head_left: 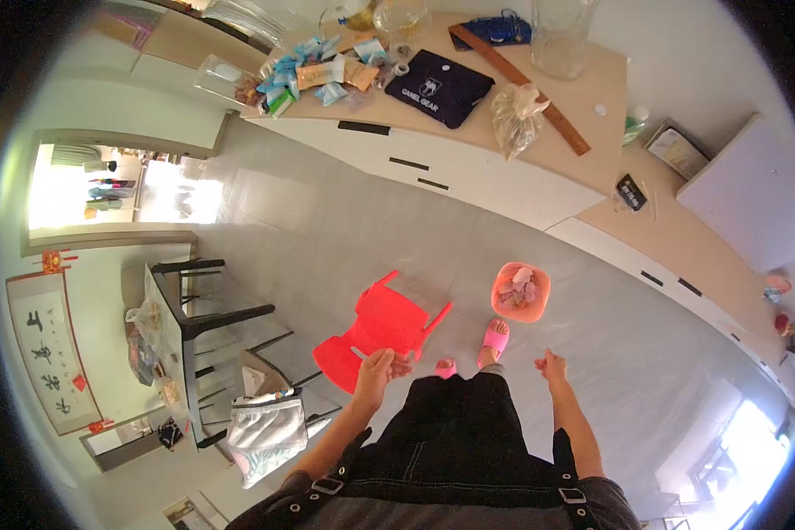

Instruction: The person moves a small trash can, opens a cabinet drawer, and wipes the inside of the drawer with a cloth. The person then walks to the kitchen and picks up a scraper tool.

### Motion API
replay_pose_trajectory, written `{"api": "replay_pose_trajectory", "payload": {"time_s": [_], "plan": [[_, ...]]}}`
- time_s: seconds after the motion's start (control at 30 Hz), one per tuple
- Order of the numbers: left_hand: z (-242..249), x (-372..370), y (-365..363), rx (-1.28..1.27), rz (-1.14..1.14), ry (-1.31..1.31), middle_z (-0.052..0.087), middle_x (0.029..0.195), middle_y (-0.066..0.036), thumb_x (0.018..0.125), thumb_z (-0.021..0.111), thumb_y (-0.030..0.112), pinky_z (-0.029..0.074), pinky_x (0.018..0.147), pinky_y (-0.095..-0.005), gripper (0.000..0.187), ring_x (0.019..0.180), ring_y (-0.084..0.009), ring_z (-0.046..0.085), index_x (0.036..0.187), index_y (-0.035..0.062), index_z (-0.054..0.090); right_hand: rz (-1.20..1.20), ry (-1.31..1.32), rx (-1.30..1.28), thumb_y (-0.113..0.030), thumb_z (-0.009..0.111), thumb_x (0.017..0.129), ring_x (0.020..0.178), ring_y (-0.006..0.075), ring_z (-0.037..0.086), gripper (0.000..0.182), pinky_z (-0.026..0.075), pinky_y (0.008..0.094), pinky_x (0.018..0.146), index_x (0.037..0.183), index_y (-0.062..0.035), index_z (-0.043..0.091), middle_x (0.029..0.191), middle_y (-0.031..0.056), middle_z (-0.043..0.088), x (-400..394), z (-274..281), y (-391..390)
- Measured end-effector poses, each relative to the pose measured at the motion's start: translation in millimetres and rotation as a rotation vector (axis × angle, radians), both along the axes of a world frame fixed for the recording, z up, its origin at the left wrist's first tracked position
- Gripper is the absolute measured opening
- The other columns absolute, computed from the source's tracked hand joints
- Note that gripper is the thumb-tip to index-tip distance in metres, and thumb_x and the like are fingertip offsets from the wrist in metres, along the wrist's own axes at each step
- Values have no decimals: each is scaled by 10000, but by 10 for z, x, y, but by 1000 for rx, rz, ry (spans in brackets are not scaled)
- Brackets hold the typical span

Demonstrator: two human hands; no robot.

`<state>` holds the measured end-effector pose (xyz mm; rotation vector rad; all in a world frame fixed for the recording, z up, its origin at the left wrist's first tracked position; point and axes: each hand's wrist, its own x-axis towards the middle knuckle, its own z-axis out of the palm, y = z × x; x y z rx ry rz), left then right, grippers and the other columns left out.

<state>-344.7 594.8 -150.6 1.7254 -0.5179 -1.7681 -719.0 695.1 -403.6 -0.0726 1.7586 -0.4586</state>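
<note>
My left hand (381, 374) is closed, and a short whitish stick-like piece (359, 352) pokes out past the thumb; its kind is too small to tell. Below that hand stands a small red plastic chair (387, 316). My right hand (552, 365) hangs in the air over the grey floor, its fingers curled together. Whether anything is inside them is hidden. The nearest thing ahead of it is a pink-orange plastic bin (525, 312), which has crumpled paper or wrappers (518, 286) in it.
A long cabinet (468, 190) runs ahead, bearing snack packets (327, 75), a dark pouch (440, 88), a wooden ruler (521, 88) and a knotted plastic bag (516, 119). To the left are a black-legged table (225, 322) and a silver bag (267, 433). Pink slippers (494, 340) are on my feet.
</note>
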Motion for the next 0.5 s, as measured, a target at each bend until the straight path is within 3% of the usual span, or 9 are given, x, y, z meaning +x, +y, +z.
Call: {"api": "replay_pose_trajectory", "payload": {"time_s": [0.13,0.23,0.33,0.43,0.5], "plan": [[352,-147,-299,-73,39,94,609,794,-155,928,408,235,507,697,-350,334,742,-234,615,743,-11,537,-25,-94,32,-226,475,845,593,169,601,229,413,242,443,831,-19,572,737,84,618,-312,112,793],[343,-138,-544,-56,161,164,607,785,-163,918,426,252,510,698,-363,326,731,-247,614,724,4,510,-277,-102,-31,-183,462,836,676,217,614,254,444,246,504,989,1,548,877,122,612,-272,727,1113],[287,-73,-945,-119,172,250,601,831,-164,906,445,267,510,712,-373,316,751,-265,609,738,7,503,-281,-110,83,-121,455,833,761,278,618,316,504,296,593,1114,21,485,988,172,581,-279,1025,1321],[189,12,-1432,-227,141,349,590,905,-165,888,472,238,489,771,-418,233,837,-288,593,818,20,514,-264,-50,58,-57,462,825,801,299,618,347,533,354,667,1161,31,460,972,201,583,-230,1310,1407],[255,17,-1790,-262,122,398,578,952,-165,882,484,223,485,781,-421,192,863,-292,586,859,33,503,-327,-3,26,-89,470,831,742,249,614,321,501,325,595,1144,-15,473,916,159,601,-150,1440,1429]]}}
